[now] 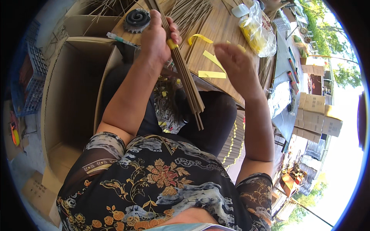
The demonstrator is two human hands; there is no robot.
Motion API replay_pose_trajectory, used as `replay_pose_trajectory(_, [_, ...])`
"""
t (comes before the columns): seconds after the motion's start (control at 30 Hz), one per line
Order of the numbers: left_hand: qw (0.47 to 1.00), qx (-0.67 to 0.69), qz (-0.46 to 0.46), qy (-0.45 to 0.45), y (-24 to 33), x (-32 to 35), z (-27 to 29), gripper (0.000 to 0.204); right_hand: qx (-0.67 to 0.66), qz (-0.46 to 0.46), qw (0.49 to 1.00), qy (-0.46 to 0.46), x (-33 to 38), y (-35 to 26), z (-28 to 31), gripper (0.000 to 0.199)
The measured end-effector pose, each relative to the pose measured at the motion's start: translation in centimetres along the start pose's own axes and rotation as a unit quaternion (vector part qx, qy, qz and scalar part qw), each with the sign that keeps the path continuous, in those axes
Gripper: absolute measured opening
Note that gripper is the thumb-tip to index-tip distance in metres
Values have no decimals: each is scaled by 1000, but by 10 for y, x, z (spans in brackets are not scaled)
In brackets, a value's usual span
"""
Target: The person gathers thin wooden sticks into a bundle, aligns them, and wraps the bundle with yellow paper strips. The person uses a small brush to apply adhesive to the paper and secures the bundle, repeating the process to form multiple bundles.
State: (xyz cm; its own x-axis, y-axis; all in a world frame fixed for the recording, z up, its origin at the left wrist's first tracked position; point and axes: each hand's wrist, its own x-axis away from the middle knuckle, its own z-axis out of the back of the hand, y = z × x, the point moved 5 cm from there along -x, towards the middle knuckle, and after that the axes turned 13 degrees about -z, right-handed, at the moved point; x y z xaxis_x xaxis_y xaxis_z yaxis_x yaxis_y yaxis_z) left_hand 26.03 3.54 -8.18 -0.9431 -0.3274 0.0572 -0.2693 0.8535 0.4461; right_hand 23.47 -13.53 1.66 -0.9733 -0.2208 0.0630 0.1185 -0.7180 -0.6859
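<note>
My left hand (156, 40) is closed round a bundle of thin brown incense sticks (187, 84), which slants down over my lap. A yellow paper band (172, 44) wraps the bundle beside my fingers. My right hand (233, 61) is raised over the table to the right of the bundle, apart from it. Its fingers are loosely bent, a little blurred, with nothing visible in them. Close to it, yellow paper strips (212, 74) lie on the wooden table (200, 57). More loose incense sticks (183, 19) are spread on the tabletop beyond my left hand.
A black spiral coil (137, 18) sits at the table's left corner. Beyond my right hand lies a clear plastic bag (259, 32) with yellow strips, beside a white cup (240, 10). An open cardboard box (73, 92) stands at my left. Banded bundles (233, 142) rest below the table's edge.
</note>
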Motion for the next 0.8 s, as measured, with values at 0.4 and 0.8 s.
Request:
replay_pose_trajectory(0.4, [999,19,-45,21,11,-12,12,45,-217,-247,922,-204,120,64,-44,27])
replay_pose_trajectory(0.8, [997,16,-53,54,20,-13,9,46,-190,-289,922,-172,158,84,-22,18])
